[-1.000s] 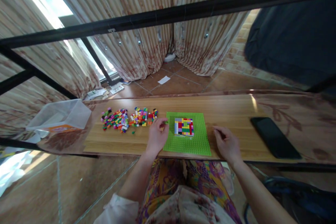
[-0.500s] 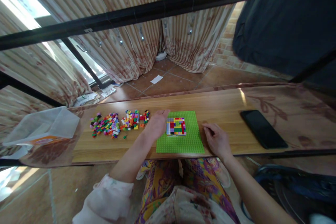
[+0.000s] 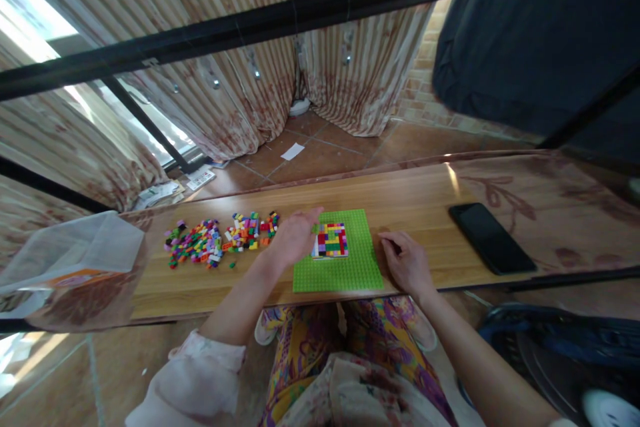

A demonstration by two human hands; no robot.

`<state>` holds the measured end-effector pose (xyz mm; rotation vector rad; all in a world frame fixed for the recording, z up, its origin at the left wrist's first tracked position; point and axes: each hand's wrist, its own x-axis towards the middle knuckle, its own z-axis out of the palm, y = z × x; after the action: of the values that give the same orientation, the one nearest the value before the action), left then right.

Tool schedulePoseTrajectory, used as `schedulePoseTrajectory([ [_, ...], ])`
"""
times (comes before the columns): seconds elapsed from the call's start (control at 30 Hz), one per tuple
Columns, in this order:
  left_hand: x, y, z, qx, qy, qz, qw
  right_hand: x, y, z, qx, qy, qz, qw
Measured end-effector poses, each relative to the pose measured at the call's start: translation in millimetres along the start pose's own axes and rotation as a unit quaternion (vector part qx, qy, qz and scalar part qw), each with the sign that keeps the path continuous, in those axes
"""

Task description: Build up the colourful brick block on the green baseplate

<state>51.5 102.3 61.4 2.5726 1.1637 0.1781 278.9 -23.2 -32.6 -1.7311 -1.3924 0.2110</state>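
My left hand [image 3: 296, 237] reaches over the left part of the green baseplate [image 3: 340, 276], its fingers at the upper left corner of a flat block of coloured toy bricks [image 3: 333, 240]. The index finger is stretched forward, and the other fingers are bent in; whatever is between them is hidden or too small to name. The block has red, yellow, green, purple and white bricks. To the right of the baseplate, my right hand [image 3: 406, 259] rests on the wooden board, loosely curled, with no object showing in it.
Two heaps of loose bricks, a left heap [image 3: 197, 243] and a smaller one [image 3: 245, 231], lie left of the baseplate, with a stray green brick [image 3: 232, 265] nearby. A clear plastic box [image 3: 95, 247] stands far left. A black phone [image 3: 493, 238] lies at the right.
The view has shifted slightly. My left hand stays at the block's upper left corner, its fingers now more bent, the index finger standing out. My right hand keeps its curled rest.
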Motion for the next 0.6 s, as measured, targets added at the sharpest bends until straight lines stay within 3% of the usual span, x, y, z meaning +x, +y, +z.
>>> schedulePoseTrajectory([
  [0.4, -4.9, -16.3, 12.7, -0.197, 0.034, -0.025, 0.979, -0.6, 5.3, 2.0, -0.008, -0.001, -0.011, 1.0],
  [0.6, -4.6, -21.7, 23.1, -0.24, 0.06, -0.04, 0.968, -0.6, 4.1, 1.9, -0.001, 0.001, -0.008, 1.0],
])
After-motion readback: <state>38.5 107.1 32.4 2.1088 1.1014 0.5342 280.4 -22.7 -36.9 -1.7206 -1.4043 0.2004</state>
